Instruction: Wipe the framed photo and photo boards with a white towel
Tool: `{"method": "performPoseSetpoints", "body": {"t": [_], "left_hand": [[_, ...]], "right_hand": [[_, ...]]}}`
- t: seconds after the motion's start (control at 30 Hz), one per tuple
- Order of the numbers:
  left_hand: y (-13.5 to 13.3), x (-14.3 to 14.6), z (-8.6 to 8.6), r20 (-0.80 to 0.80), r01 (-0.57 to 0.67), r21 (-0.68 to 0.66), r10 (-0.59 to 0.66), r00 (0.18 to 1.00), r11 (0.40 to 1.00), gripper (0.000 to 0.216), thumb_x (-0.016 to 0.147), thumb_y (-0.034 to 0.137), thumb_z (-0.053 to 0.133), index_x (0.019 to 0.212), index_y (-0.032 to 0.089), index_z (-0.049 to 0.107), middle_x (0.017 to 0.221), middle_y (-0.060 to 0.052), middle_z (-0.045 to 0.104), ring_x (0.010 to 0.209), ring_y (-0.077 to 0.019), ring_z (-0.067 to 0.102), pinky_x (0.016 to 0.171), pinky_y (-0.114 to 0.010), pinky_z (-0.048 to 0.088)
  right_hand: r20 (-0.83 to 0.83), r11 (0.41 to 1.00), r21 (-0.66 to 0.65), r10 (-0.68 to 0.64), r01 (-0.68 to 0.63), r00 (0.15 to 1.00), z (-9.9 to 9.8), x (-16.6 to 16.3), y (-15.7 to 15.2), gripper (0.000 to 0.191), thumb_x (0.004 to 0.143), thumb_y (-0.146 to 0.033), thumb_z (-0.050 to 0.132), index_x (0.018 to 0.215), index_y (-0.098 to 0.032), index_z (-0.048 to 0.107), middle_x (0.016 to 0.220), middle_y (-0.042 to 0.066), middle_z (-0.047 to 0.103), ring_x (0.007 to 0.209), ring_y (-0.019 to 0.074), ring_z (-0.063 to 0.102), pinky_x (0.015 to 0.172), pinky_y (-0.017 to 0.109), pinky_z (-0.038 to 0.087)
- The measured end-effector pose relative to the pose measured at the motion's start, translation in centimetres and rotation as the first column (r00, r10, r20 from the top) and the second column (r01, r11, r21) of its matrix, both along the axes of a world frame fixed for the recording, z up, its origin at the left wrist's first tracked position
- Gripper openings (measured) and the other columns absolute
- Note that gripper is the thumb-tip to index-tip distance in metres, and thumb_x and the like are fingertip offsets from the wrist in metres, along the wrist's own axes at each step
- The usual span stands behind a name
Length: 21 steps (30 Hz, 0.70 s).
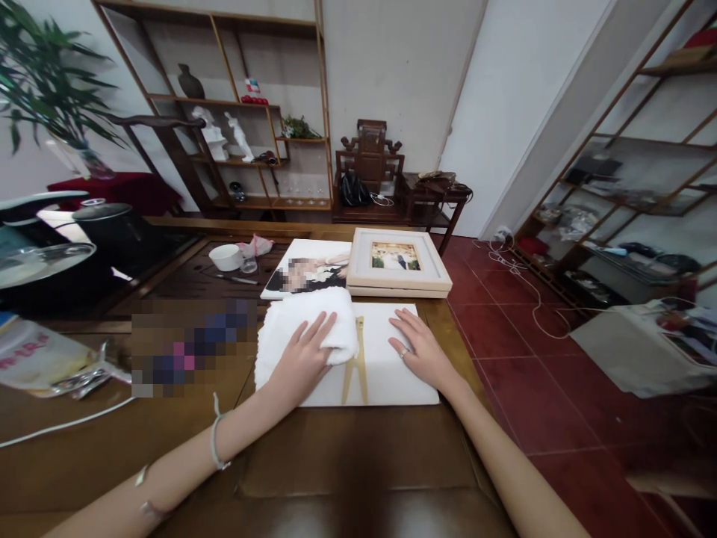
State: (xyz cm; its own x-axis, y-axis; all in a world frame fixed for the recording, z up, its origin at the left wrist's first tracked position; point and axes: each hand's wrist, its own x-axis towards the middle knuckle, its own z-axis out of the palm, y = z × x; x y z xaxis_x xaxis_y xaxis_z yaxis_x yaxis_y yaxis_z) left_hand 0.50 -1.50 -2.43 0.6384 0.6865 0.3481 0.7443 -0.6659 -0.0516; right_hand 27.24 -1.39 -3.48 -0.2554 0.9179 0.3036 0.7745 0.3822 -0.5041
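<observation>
My left hand (303, 356) lies flat with its fingers stretched out on a folded white cloth (314, 323). The cloth rests on the left part of a white board (392, 373) lying on the wooden table (347, 456). My right hand (421, 350) presses flat on the board's right part, fingers apart, a ring on one finger. Between my hands a thin gold-coloured forked stand piece (356, 366) lies on the board. Just beyond the board sit a cream picture frame (397, 263) with a photo in it and a large photo print (305, 270).
A white cup (226, 257), a small glass and a pen lie on the table's far left. Dark pots (106, 224) and a packet (33, 359) stand at the left. Open shelves (240, 112), a carved chair (370, 161), red tiled floor and a white cable (532, 299) lie beyond and to the right.
</observation>
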Motion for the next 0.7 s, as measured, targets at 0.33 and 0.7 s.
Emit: {"method": "performPoseSetpoints", "body": {"t": [0.33, 0.7], "left_hand": [[0.3, -3.4, 0.2, -0.002, 0.208, -0.184, -0.212, 0.977, 0.961, 0.032, 0.079, -0.004, 0.041, 0.072, 0.018, 0.064, 0.141, -0.003, 0.043, 0.128, -0.0235, 0.043, 0.095, -0.037, 0.048], [-1.4, -3.0, 2.0, -0.021, 0.114, -0.31, -0.126, 0.992, 0.944, 0.029, 0.073, -0.005, 0.047, 0.075, 0.017, 0.066, 0.145, -0.007, 0.037, 0.133, -0.0264, 0.033, 0.106, -0.041, 0.036]], "right_hand": [[0.018, 0.999, -0.035, -0.007, 0.008, 1.0, 0.2, -0.1, -0.1, 0.042, 0.091, -0.039, 0.043, 0.128, -0.021, 0.052, 0.144, 0.008, 0.041, 0.138, 0.0233, 0.028, 0.113, 0.047, 0.023], [-0.003, 1.0, 0.006, 0.0, 0.0, 1.0, -0.3, 0.1, 0.2, 0.04, 0.09, -0.038, 0.046, 0.126, -0.023, 0.054, 0.142, 0.008, 0.044, 0.137, 0.0246, 0.03, 0.111, 0.049, 0.025]]}}
